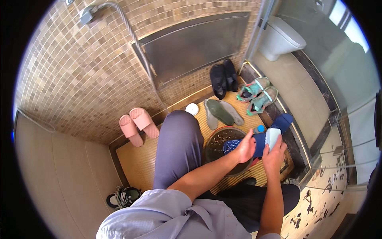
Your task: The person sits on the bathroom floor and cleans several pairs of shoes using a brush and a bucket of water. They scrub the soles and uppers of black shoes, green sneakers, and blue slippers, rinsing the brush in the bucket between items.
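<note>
My left hand (246, 149) is closed on a long, flat navy blue piece with white dots (259, 144), which looks like an insole. The dotted end extends over a round basin (210, 155) of dark, bubbly water. My right hand (274, 153) grips a pale blue scrub brush (273, 137), its bristle edge against the blue piece. A second navy blue piece (283, 122) lies just beyond the brush on the dark ledge. Beside the basin stands a small bottle with a blue cap (260, 129). Grey and green insoles (220, 112) lie beyond the basin.
Green sneakers (260, 97) and black shoes (223, 78) stand at the far side. Pink slippers (138, 126) lean by the tiled wall, near a white round container (192, 108). Another shoe (124, 196) is at lower left. A raised dark ledge (296, 153) borders the right.
</note>
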